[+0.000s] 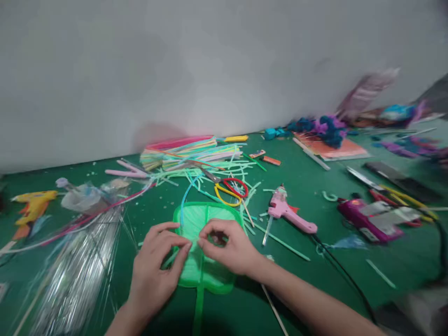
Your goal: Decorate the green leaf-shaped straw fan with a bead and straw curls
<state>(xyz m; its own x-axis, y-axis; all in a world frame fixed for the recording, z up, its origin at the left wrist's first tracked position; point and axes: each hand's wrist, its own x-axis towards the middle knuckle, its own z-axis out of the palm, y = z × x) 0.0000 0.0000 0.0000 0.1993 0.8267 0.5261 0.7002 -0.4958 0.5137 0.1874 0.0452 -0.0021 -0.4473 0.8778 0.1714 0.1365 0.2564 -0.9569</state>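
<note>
A flat green leaf-shaped piece made of straws (201, 219) lies on the green table (308, 280) right in front of me. My left hand (157, 266) rests on its left side, fingertips pinching at its middle. My right hand (229, 247) lies on its right side, thumb and forefinger pinched together at the same spot. What the fingertips pinch is too small to make out. A blue straw (185, 196) curves off the piece's top left corner.
A stack of coloured straws (189, 151) lies behind, with loose cut straws and red-and-yellow scissors (231, 189). A pink glue gun (289, 212) lies to the right, a yellow one (33, 205) far left. Clear plastic wrap (75, 266) is at left, craft clutter at right.
</note>
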